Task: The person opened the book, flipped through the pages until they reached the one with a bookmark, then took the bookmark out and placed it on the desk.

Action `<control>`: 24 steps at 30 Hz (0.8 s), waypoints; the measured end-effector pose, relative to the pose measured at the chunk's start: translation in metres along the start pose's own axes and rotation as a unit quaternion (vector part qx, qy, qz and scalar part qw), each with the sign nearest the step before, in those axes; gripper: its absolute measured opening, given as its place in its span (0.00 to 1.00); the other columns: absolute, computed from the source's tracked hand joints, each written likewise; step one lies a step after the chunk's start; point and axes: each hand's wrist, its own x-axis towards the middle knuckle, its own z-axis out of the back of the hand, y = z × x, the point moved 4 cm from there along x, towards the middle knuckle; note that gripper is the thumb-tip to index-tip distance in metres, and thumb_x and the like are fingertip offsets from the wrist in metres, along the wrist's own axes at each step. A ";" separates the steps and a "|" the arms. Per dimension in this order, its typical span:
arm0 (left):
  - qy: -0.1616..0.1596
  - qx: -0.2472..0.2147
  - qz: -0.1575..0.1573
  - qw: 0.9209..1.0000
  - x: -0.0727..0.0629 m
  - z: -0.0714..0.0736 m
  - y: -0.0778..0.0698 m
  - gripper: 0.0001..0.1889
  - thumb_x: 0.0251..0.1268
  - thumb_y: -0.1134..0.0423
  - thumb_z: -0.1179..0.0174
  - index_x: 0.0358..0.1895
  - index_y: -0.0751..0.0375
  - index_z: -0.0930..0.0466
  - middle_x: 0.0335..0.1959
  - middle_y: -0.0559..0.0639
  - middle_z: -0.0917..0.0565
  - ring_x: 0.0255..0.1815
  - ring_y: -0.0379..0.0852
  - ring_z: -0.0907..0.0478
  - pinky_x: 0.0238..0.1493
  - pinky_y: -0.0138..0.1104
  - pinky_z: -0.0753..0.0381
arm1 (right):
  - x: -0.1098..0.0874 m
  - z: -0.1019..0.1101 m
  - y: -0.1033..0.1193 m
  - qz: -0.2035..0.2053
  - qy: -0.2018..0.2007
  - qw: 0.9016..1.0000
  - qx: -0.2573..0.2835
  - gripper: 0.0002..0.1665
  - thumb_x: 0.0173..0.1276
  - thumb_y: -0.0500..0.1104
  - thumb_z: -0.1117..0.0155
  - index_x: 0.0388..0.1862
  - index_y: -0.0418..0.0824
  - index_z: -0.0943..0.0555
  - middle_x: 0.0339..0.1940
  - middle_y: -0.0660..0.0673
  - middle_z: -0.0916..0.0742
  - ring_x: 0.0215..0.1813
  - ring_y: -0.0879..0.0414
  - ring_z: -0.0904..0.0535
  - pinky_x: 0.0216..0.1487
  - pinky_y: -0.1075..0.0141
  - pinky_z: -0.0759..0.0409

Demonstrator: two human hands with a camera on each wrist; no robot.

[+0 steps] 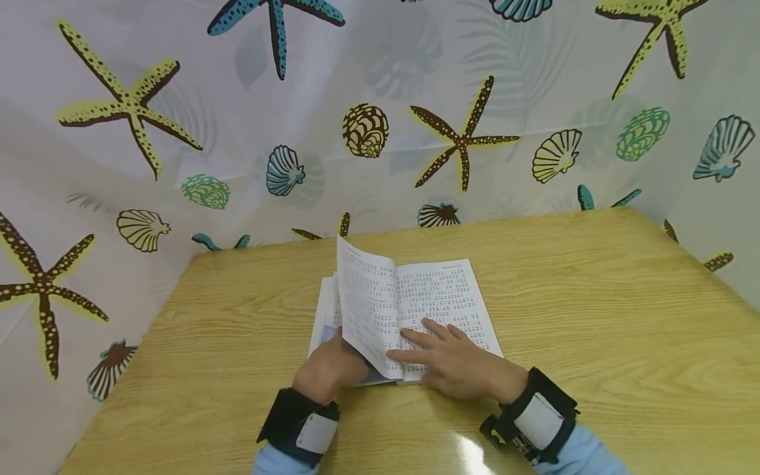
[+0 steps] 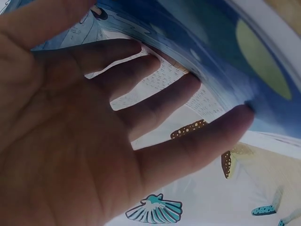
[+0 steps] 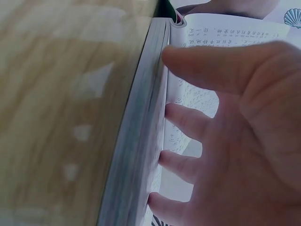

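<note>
An open book point(image 1: 442, 284) with rows of small printed characters lies on the table. One of its pages point(image 1: 368, 290) stands raised and curved near the spine. My left hand point(image 1: 332, 369) is at the lower left of the book, with its fingers hidden behind that page in the head view. Seen from the left wrist, its fingers point(image 2: 162, 110) extend against a blue illustrated page point(image 2: 211, 52). My right hand point(image 1: 454, 363) rests spread over the lower part of the right page. In the right wrist view, its fingertips touch the book near the thick page edges point(image 3: 136, 127).
The light wood table point(image 1: 594, 310) extends to both sides of the book. Behind it hangs a white cloth point(image 1: 320, 119) printed with starfish and shells. Each wrist wears a black strap point(image 1: 537, 415), above light blue sleeves point(image 1: 582, 455).
</note>
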 end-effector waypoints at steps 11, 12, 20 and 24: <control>-0.086 0.028 -0.008 0.996 0.001 0.011 0.004 0.17 0.65 0.67 0.39 0.56 0.67 0.24 0.45 0.62 0.20 0.37 0.53 0.21 0.29 0.42 0.22 | 0.000 -0.001 0.000 -0.015 0.011 1.000 -0.001 0.32 0.75 0.37 0.45 0.76 0.56 0.28 0.79 0.39 0.33 0.77 0.28 0.45 0.68 0.27 0.43; -0.121 0.053 -0.016 0.991 0.002 0.015 0.004 0.20 0.64 0.68 0.38 0.59 0.69 0.24 0.53 0.64 0.20 0.44 0.56 0.20 0.34 0.46 0.19 | 0.000 -0.001 0.000 -0.016 0.012 1.000 -0.002 0.32 0.75 0.37 0.44 0.76 0.56 0.28 0.79 0.39 0.33 0.77 0.28 0.45 0.68 0.27 0.43; -0.464 0.086 -0.088 0.877 -0.006 0.056 0.000 0.17 0.74 0.68 0.42 0.59 0.77 0.23 0.66 0.72 0.26 0.61 0.69 0.24 0.48 0.61 0.19 | 0.000 -0.001 0.002 -0.025 0.015 1.000 0.001 0.33 0.75 0.36 0.42 0.76 0.56 0.29 0.79 0.39 0.33 0.78 0.29 0.46 0.69 0.27 0.45; -0.449 0.103 -0.112 0.881 -0.005 0.055 -0.004 0.15 0.72 0.61 0.38 0.51 0.72 0.16 0.60 0.67 0.20 0.61 0.65 0.23 0.58 0.59 0.24 | 0.001 -0.001 0.002 -0.030 0.016 0.999 -0.001 0.33 0.74 0.36 0.41 0.76 0.57 0.28 0.79 0.39 0.33 0.78 0.29 0.46 0.69 0.28 0.46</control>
